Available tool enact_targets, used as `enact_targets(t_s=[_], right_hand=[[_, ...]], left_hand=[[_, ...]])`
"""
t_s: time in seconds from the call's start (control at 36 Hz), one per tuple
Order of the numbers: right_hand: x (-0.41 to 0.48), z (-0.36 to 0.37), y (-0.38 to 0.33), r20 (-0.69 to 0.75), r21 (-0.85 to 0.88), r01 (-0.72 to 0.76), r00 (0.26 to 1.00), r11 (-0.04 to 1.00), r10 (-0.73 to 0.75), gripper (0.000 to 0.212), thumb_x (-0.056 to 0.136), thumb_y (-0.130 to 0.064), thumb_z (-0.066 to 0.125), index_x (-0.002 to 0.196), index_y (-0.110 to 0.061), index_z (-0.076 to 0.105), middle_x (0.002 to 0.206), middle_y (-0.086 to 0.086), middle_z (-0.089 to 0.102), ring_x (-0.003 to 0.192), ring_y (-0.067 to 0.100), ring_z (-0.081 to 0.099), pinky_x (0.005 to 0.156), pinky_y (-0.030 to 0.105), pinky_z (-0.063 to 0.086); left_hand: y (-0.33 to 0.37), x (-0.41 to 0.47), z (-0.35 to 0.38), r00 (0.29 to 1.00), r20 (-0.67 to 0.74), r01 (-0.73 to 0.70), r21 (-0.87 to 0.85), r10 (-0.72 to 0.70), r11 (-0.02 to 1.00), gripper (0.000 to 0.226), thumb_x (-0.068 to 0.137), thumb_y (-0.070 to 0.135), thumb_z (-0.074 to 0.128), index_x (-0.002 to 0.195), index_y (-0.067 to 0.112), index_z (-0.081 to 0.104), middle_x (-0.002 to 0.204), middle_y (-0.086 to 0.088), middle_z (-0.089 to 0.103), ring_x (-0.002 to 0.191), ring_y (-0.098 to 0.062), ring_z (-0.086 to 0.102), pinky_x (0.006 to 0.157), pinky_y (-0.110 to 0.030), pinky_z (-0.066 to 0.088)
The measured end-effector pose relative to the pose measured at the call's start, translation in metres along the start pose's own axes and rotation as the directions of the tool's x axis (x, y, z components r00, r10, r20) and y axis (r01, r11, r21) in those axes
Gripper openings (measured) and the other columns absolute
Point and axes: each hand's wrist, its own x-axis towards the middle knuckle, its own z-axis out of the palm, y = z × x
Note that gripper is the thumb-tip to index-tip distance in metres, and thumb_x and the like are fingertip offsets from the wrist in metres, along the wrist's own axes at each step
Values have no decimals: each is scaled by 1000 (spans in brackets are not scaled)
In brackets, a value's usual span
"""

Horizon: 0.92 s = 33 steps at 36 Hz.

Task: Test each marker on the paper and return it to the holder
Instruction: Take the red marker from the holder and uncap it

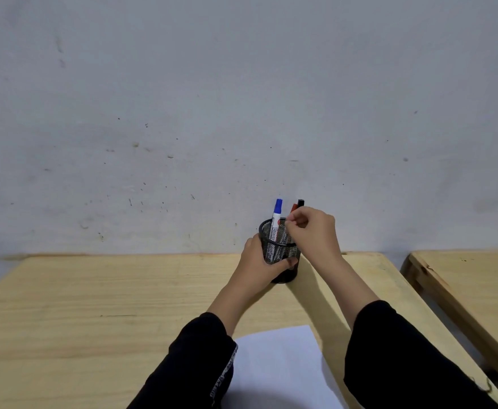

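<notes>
A black mesh holder (272, 249) stands near the far edge of the wooden table (109, 305). My left hand (259, 265) is wrapped around its side. Three markers stand in it: a blue-capped one (277, 212), a red-capped one (294, 207) and a black-capped one (300, 202). My right hand (312, 231) is over the holder's rim, fingers pinched at the red marker's barrel. A white paper (280, 370) lies at the near edge between my forearms.
A grey wall (212, 113) rises right behind the table. A second wooden table (478, 284) stands to the right across a narrow gap.
</notes>
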Motion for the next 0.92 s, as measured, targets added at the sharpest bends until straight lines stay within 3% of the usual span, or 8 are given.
enact_targets(t_s=[0.14, 0.28, 0.36, 0.61, 0.67, 0.75, 0.83, 0.92], right_hand=[[3, 1, -6, -5, -203, -41, 999, 978, 41, 18, 80, -7, 55, 79, 1, 71, 79, 16, 69, 72, 31, 64, 65, 35, 54], [4, 7, -15, 28, -350, -51, 997, 935, 65, 28, 85, -9, 53, 58, -3, 46, 60, 8, 43, 60, 30, 44, 45, 29, 29], [1, 11, -18, 23, -401, -58, 997, 914, 73, 40, 87, -8, 51, 54, -12, 30, 63, 7, 40, 62, 28, 44, 47, 28, 27], [0, 16, -21, 8, -366, -98, 994, 926, 108, 10, 87, -6, 53, 89, 2, 58, 83, 12, 49, 71, 27, 49, 58, 30, 36], [2, 17, -18, -2, -332, -107, 994, 937, 113, 8, 86, -6, 54, 79, -1, 56, 79, 11, 51, 67, 25, 50, 51, 27, 33], [4, 16, -10, -24, -297, -117, 993, 948, 116, 27, 83, -4, 54, 58, -8, 44, 65, 9, 49, 51, 17, 43, 41, 24, 24], [5, 14, -5, -44, -272, -123, 992, 954, 116, 23, 79, -3, 55, 57, -1, 50, 57, 11, 50, 46, 17, 40, 41, 25, 26], [4, 13, -5, -65, -258, -119, 992, 959, 105, 18, 76, -2, 57, 62, 9, 61, 58, 17, 58, 51, 30, 49, 46, 29, 35]], left_hand=[[4, -2, 1, 1000, 2, -4, -4, 4, 1000, 72, 60, 53, 76, 119, 21, 51, 114, -1, 56, 110, -15, 55, 93, -35, 50], [6, -2, 0, 1000, 22, -1, -28, 2, 1000, 69, 61, 53, 78, 118, 24, 51, 115, -2, 57, 108, -14, 57, 91, -33, 50], [6, -1, 0, 1000, 28, 10, -26, -9, 1000, 69, 57, 57, 76, 114, 26, 52, 111, -3, 59, 104, -16, 60, 89, -37, 53], [1, -1, 1, 999, 18, 39, -14, -39, 999, 71, 56, 58, 76, 113, 24, 52, 111, -2, 58, 101, -17, 60, 86, -36, 53], [0, -2, 1, 1000, 6, 31, -11, -31, 999, 71, 56, 61, 76, 112, 23, 52, 109, -3, 58, 100, -18, 60, 83, -34, 53], [4, -6, 3, 1000, -25, 13, -8, -13, 1000, 73, 58, 59, 75, 116, 21, 52, 110, -1, 54, 102, -15, 57, 85, -31, 51], [9, -10, 7, 998, -57, 4, -7, -4, 1000, 72, 60, 56, 77, 117, 20, 51, 110, 0, 52, 103, -13, 54, 88, -34, 51], [10, -11, 9, 994, -106, 7, 17, -5, 1000, 75, 54, 65, 73, 110, 20, 52, 104, 1, 55, 97, -16, 58, 83, -42, 54]])
